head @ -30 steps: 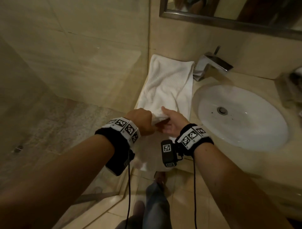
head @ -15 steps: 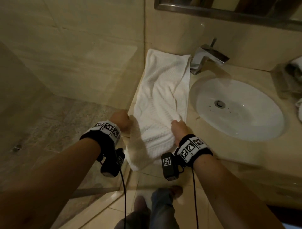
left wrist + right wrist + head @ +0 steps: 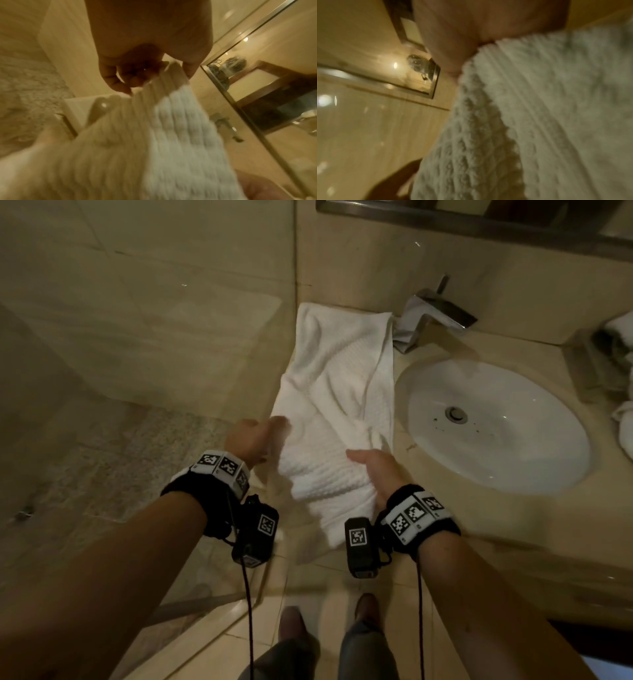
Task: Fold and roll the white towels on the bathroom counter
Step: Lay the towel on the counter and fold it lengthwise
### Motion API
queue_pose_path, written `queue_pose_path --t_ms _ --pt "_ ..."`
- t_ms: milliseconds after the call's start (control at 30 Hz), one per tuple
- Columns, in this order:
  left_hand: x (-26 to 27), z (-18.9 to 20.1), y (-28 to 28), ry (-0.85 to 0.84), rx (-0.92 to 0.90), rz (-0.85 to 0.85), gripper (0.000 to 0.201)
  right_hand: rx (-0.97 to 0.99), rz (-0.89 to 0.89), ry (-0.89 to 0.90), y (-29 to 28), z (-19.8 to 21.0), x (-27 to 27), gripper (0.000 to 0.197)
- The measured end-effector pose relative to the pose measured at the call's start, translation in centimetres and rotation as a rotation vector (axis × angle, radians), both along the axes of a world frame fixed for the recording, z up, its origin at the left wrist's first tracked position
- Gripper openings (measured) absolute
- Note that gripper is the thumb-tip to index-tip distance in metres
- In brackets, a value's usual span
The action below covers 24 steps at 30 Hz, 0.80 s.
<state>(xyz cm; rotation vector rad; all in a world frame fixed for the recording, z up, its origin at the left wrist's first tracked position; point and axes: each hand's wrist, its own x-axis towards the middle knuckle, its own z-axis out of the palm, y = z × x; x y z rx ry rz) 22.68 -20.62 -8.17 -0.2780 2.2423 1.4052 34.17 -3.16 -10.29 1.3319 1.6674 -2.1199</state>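
Observation:
A white waffle towel (image 3: 329,392) lies lengthwise on the beige counter (image 3: 479,518) left of the sink, with its near end hanging over the front edge. My left hand (image 3: 274,426) is at the towel's left edge. In the left wrist view its curled fingers (image 3: 118,83) and thumb pinch the towel (image 3: 171,135). My right hand (image 3: 363,463) holds the right edge near the counter front, thumb lying on top of the cloth. In the right wrist view the towel (image 3: 539,108) bunches against the palm, and the fingers are hidden behind it.
A white oval sink (image 3: 493,422) sits right of the towel, with a chrome faucet (image 3: 431,316) behind it. More white cloth (image 3: 621,419) and a tray are at the far right. A glass shower panel (image 3: 205,354) borders the counter's left end. My feet stand below.
One second ago both hands met at the towel's near middle. They have since spread to its left and right edges, and the near part now lies wider between them.

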Motion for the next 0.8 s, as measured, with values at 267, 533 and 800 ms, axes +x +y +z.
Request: queue_pose_path --t_ms 267,533,800 --pt "0.0 -2.3 -0.7 -0.065 -0.225 -0.19 0.032 0.305 0.09 -0.194 0.3 -0.5 0.1 0.022" --pt "-1.0 0.1 1.2 0.328 -0.306 -0.286 0.038 0.34 -0.279 0.028 1.1 0.9 1.7 0.011" --pt "-1.0 -3.1 -2.1 0.121 -0.346 -0.313 0.043 0.493 -0.037 -0.123 1.2 -0.8 3.2 0.015"
